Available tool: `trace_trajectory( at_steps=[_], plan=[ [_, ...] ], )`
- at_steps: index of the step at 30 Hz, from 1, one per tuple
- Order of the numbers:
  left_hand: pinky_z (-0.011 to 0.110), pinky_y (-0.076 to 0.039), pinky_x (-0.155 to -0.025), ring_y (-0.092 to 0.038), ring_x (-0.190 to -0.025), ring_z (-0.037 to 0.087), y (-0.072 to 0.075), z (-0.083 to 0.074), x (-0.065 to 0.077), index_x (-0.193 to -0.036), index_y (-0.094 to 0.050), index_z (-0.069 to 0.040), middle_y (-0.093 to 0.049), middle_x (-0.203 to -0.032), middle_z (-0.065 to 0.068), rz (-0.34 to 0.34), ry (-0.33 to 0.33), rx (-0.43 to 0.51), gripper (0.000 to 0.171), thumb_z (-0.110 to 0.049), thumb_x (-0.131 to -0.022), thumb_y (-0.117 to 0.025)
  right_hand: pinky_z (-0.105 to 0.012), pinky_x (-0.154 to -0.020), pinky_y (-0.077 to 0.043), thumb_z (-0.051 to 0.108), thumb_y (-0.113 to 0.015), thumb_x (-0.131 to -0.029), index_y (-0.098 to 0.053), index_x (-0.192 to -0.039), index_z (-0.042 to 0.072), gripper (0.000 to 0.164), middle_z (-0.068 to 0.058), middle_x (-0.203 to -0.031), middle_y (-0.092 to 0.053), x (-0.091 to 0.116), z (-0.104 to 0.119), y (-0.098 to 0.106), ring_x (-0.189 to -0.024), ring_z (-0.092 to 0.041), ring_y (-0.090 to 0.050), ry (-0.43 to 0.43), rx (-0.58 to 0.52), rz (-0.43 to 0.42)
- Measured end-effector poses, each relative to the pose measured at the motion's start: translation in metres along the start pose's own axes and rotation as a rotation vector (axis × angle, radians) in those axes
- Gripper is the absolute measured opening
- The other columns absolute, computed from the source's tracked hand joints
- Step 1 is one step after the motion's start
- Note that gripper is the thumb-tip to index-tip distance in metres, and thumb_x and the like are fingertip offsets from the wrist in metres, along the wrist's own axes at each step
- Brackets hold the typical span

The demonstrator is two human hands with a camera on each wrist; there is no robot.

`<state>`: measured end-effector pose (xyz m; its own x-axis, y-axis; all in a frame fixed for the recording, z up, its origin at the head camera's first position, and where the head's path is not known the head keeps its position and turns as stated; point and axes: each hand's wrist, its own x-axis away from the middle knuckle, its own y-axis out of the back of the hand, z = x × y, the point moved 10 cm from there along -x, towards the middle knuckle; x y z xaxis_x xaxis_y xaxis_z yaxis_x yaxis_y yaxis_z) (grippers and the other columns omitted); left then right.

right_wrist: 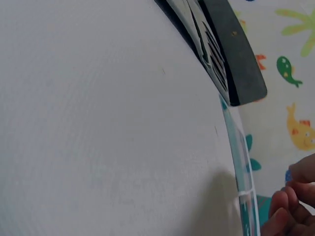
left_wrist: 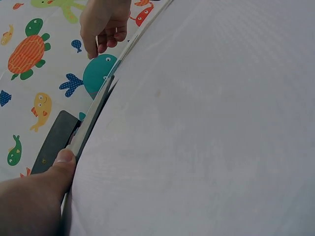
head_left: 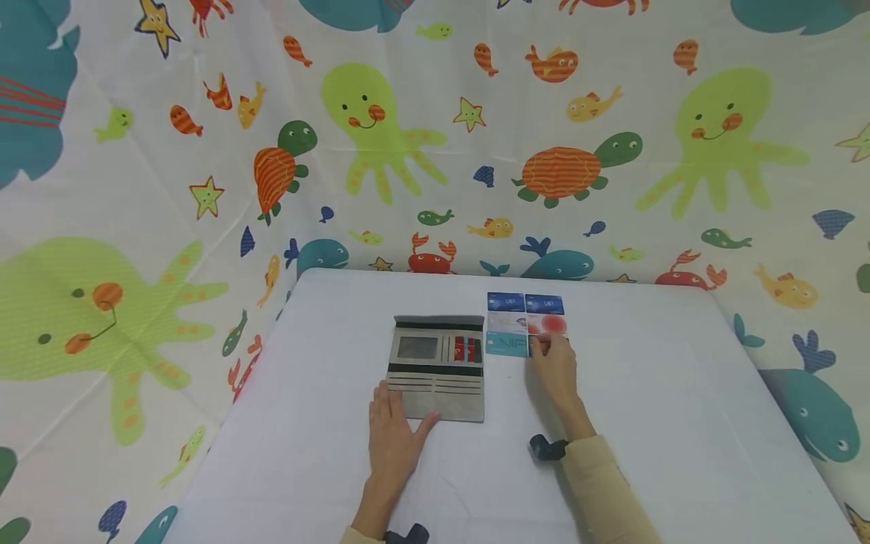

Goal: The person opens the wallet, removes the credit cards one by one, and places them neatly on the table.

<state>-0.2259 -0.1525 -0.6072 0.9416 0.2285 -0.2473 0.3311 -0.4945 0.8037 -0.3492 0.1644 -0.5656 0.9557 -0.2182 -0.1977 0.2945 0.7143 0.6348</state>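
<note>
An unfolded grey wallet (head_left: 435, 402) with a dark flap lies on the white table, two red cards (head_left: 464, 349) in its slots. My left hand (head_left: 396, 437) rests at its lower left corner, fingers straight; in the left wrist view the thumb (left_wrist: 63, 164) touches its edge. To the right, cards lie in two columns: blue ones (head_left: 506, 302) on top, a pale one and a red-patterned one (head_left: 546, 324) in the middle, a teal one (head_left: 507, 344) below. My right hand (head_left: 557, 366) hangs with loosely bent fingers over a dark card at the bottom right, which it mostly hides.
The white table (head_left: 652, 393) reaches back to a curtain (head_left: 408, 113) printed with sea animals, which also runs along the left and right sides. A dark wrist camera (head_left: 547, 447) sits at my right wrist and another (head_left: 408, 535) at my left.
</note>
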Motion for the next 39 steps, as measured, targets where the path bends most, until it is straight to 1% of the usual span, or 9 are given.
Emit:
trace_trajectory(
  at_steps=[4,8,11,14,19,25,30,33,39],
  plan=[
    [0.057,-0.023,-0.123,-0.024,-0.152,0.043,0.0,0.0,-0.001,-0.153,-0.035,-0.002,-0.026,-0.163,0.025,0.01,0.005,-0.004,0.1,-0.059,-0.081,-0.074,-0.034,-0.077,-0.049,0.015,-0.058,-0.099,-0.063,-0.11,-0.006,0.024,-0.018,-0.096,-0.064,0.001,0.013,-0.009,-0.088,-0.028,-0.058,0.046,-0.003,0.024],
    [0.058,-0.024,-0.122,-0.026,-0.151,0.044,0.001,0.001,-0.001,-0.152,-0.036,0.0,-0.027,-0.162,0.025,0.004,0.0,-0.02,0.1,-0.06,-0.081,-0.074,-0.035,-0.075,-0.048,0.013,-0.059,-0.096,-0.063,-0.108,-0.006,0.023,-0.018,-0.094,-0.064,0.002,0.018,-0.017,-0.085,-0.028,-0.057,0.069,0.006,0.05],
    [0.058,-0.027,-0.121,-0.028,-0.15,0.044,0.002,-0.001,-0.001,-0.151,-0.038,-0.001,-0.029,-0.161,0.026,-0.013,-0.012,-0.033,0.1,-0.06,-0.08,-0.074,-0.037,-0.076,-0.048,0.015,-0.06,-0.096,-0.063,-0.108,-0.006,0.023,-0.019,-0.094,-0.065,0.002,0.015,-0.022,-0.085,-0.029,-0.057,0.064,0.022,0.067],
    [0.059,-0.027,-0.121,-0.029,-0.149,0.045,0.002,-0.002,-0.002,-0.151,-0.038,-0.002,-0.031,-0.16,0.026,-0.024,-0.018,-0.031,0.1,-0.06,-0.079,-0.075,-0.041,-0.079,-0.051,0.017,-0.06,-0.097,-0.064,-0.108,-0.005,0.025,-0.019,-0.098,-0.067,0.002,0.012,-0.025,-0.088,-0.029,-0.06,0.047,0.034,0.085],
    [0.058,-0.025,-0.122,-0.027,-0.15,0.044,0.001,-0.002,-0.003,-0.151,-0.038,-0.002,-0.029,-0.161,0.026,-0.013,-0.012,-0.029,0.098,-0.059,-0.08,-0.074,-0.04,-0.083,-0.053,0.019,-0.059,-0.098,-0.063,-0.109,-0.003,0.025,-0.019,-0.102,-0.067,0.003,0.008,-0.029,-0.092,-0.03,-0.061,0.024,0.029,0.112],
    [0.056,-0.022,-0.124,-0.024,-0.152,0.043,0.0,-0.002,-0.003,-0.151,-0.038,-0.001,-0.027,-0.162,0.025,0.027,0.007,-0.03,0.097,-0.06,-0.082,-0.072,-0.042,-0.081,-0.049,0.016,-0.061,-0.096,-0.061,-0.111,-0.007,0.027,-0.021,-0.099,-0.062,0.001,0.012,-0.029,-0.091,-0.031,-0.056,0.038,0.032,0.114],
    [0.055,-0.02,-0.125,-0.022,-0.153,0.042,0.0,-0.003,-0.004,-0.151,-0.037,-0.001,-0.025,-0.163,0.025,0.053,0.02,-0.029,0.097,-0.061,-0.083,-0.071,-0.044,-0.085,-0.049,0.018,-0.064,-0.094,-0.059,-0.116,-0.008,0.034,-0.022,-0.105,-0.059,-0.004,0.01,-0.035,-0.096,-0.033,-0.055,0.016,0.045,0.145],
    [0.055,-0.021,-0.125,-0.022,-0.153,0.042,0.0,-0.003,-0.004,-0.152,-0.036,-0.002,-0.025,-0.163,0.025,0.053,0.02,-0.025,0.097,-0.061,-0.083,-0.071,-0.046,-0.085,-0.05,0.019,-0.065,-0.093,-0.057,-0.118,-0.008,0.037,-0.022,-0.108,-0.057,-0.006,0.01,-0.038,-0.097,-0.033,-0.054,0.001,0.057,0.165],
    [0.056,-0.021,-0.125,-0.024,-0.152,0.043,0.001,-0.003,-0.004,-0.152,-0.036,-0.002,-0.026,-0.163,0.025,0.04,0.011,-0.024,0.097,-0.06,-0.083,-0.072,-0.047,-0.088,-0.05,0.022,-0.066,-0.092,-0.054,-0.117,-0.007,0.04,-0.021,-0.114,-0.051,-0.007,0.017,-0.048,-0.099,-0.033,-0.053,0.011,0.065,0.205]
  ],
)
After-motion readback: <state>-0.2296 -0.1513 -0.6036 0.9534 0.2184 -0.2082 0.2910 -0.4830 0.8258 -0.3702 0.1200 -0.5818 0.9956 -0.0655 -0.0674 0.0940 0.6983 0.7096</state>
